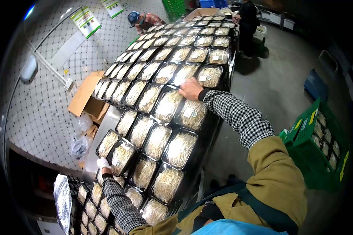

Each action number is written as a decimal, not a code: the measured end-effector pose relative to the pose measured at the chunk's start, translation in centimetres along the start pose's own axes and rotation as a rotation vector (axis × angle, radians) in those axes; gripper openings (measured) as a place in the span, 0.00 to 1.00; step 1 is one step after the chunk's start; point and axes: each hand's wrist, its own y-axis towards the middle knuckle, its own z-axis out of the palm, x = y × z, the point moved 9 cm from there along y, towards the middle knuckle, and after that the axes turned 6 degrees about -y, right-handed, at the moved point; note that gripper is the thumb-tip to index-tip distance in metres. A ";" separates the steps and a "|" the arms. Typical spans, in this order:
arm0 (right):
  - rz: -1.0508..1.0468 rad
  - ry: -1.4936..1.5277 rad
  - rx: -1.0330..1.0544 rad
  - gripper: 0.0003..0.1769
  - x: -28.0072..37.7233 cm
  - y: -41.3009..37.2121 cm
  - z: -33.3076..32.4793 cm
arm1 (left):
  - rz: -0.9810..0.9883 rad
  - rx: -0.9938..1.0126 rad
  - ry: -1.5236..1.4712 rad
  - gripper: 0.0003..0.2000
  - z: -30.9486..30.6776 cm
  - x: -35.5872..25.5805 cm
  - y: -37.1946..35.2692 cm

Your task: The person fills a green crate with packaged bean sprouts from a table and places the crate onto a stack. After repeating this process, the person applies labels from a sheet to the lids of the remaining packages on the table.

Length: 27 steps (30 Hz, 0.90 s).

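Black plastic trays of pale bean sprouts under clear film fill a long steel table. My left hand [103, 164], in a white glove, grips the lower left corner of a tray of bean sprouts [122, 157], which sits slightly askew and overlaps its neighbours. My right hand [191, 89] is bare, its fingers curled over the top edge of a labelled tray of bean sprouts [193, 114] near the table's right side. Its fingertips are partly hidden between that tray and the row beyond. Checked sleeves cover both forearms.
An opened cardboard box [87, 94] and plastic bags [80, 145] lie left of the table. On the right stands a green crate [302, 154] holding packed trays. More trays [91, 209] fill the lower left. Two people work at the far end, one in dark clothes [248, 23].
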 end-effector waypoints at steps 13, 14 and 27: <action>0.368 0.361 -0.255 0.14 -11.4 -26.7 -29.3 | 0.202 -0.907 -1.081 0.18 -29.5 -5.0 -12.5; 0.512 0.389 -0.233 0.14 -13.8 -30.9 -32.4 | 0.275 -0.923 -1.184 0.18 -31.6 -7.0 -13.6; 1.553 -0.276 0.079 0.14 -38.1 -91.0 -50.5 | 1.183 -0.100 -1.617 0.14 -52.3 -64.8 -52.8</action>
